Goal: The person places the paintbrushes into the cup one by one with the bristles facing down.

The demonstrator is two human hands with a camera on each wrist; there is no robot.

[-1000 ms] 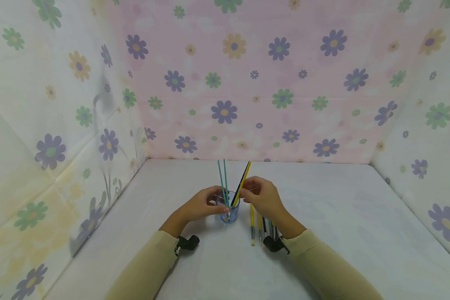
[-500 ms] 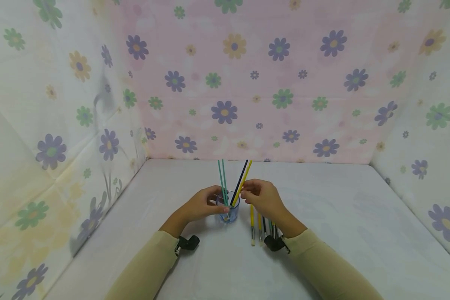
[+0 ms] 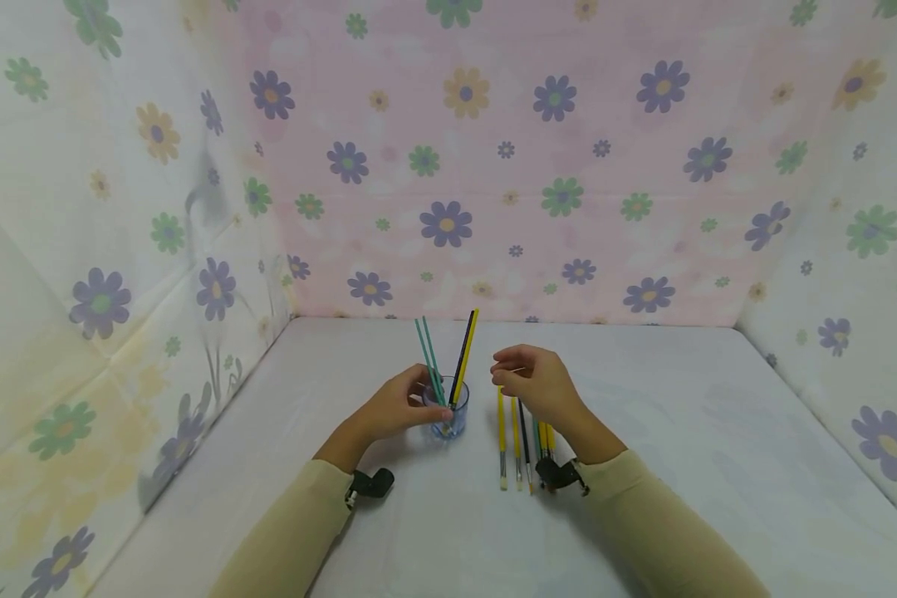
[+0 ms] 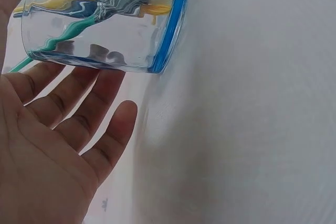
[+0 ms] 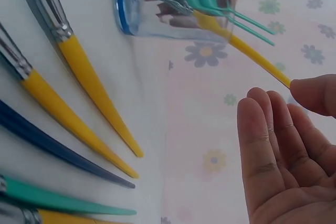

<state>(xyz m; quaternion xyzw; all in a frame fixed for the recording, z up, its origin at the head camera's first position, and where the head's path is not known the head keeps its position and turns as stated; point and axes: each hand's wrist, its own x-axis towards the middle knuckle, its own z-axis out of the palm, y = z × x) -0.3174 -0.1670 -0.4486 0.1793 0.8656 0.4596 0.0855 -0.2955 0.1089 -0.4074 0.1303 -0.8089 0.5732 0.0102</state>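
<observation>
My left hand [image 3: 392, 411] grips a clear glass [image 3: 459, 415] with a blue base, thumb in front and fingers behind. In the left wrist view the glass [image 4: 126, 32] shows brush bristles near its bottom. Two teal paintbrushes [image 3: 432, 357] lean left in it; a black paintbrush [image 3: 462, 353] and a yellow paintbrush [image 3: 467, 353] lean right. Right of the glass, my right hand [image 3: 541, 382] hovers with bent, loose fingers, holding nothing. The thumb overlaps the yellow handle's end in the right wrist view, but the head view shows them apart.
Below my right hand several paintbrushes lie side by side on the white table [image 3: 673, 432], bristles towards me, among them a yellow paintbrush [image 5: 92, 82], a dark blue one [image 5: 58, 142] and a teal one [image 5: 68, 203]. Flowered cloth walls [image 3: 478, 274] enclose the table's back and sides.
My right hand has let go of the yellow paintbrush and moved up and right. The glass has shifted slightly left in my left hand, and the black and yellow paintbrushes stand more upright.
</observation>
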